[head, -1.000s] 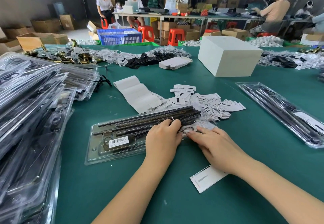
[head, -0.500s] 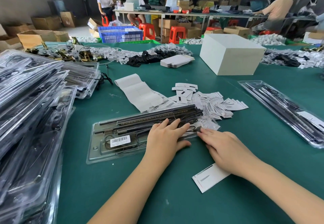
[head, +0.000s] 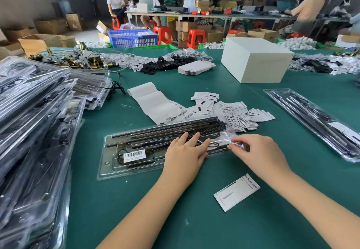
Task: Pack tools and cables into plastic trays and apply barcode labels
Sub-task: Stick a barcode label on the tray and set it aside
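A white card (head: pixel 236 192) near the counter's front edge reads "Grow Light". The clear plastic tray (head: pixel 109 163) lies on the green counter (head: pixel 214 229) and bears a barcode label (head: pixel 134 154). The left hand (head: pixel 185 151) presses flat on the tray; the right hand (head: pixel 257 151) has its grip pinching the tray's clear edge. Cardboard boxes and red stools fill the room behind.

You are facing a tray (head: pixel 109 163) lying centre; stacked trays (head: pixel 35 131) are sitting left, labels (head: pixel 233 112) behind it, a card (head: pixel 236 192) nearer right, another tray (head: pixel 315 120) far right.
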Demonstrator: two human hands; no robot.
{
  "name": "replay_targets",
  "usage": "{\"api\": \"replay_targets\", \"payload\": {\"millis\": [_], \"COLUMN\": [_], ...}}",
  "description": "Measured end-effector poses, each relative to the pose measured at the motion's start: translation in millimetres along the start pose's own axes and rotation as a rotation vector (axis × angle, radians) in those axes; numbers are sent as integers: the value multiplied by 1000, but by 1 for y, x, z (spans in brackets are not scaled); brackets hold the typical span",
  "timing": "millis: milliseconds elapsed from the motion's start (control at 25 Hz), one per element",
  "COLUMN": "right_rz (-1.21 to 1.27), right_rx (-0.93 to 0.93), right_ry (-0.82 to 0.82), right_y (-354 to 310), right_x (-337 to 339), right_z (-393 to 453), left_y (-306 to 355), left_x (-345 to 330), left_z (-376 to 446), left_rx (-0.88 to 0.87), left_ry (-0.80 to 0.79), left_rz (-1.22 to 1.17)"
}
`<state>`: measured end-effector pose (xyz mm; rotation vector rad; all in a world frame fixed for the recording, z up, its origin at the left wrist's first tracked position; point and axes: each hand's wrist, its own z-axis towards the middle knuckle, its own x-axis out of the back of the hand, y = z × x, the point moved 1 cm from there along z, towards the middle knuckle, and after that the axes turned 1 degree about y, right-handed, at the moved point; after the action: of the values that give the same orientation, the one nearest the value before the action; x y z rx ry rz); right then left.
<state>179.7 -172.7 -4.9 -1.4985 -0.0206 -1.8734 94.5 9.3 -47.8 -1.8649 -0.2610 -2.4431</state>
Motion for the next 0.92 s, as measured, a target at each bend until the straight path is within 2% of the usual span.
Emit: {"api": "replay_targets", "payload": {"millis": [160,320,440,600,720,800,920], "right_rz": [-44,-273,-134,188,124,25,153], "right_rx": [5,119,44,-242,-187,-101,-150], "right_ry": [-88,-152,-202,-155,-201,-155,-72], "right_y": [7,12,15,20,16,12,14], "right_x": [-7,-15,-13,-3,-3,-6,-10], "right_z": [12,11,15,27,27,24,22], "left_y": [2,5,9,8,8,8,9], "left_x": [2,3,4,3,3,2,3], "left_z": [0,2,1,-1,-3,-3,-2], "left_rx": [26,37,38,41,52,52,54], "left_ry": [0,0,-14,0,12,17,20], "left_rz": [-23,-15,16,2,-35,-33,-43]}}
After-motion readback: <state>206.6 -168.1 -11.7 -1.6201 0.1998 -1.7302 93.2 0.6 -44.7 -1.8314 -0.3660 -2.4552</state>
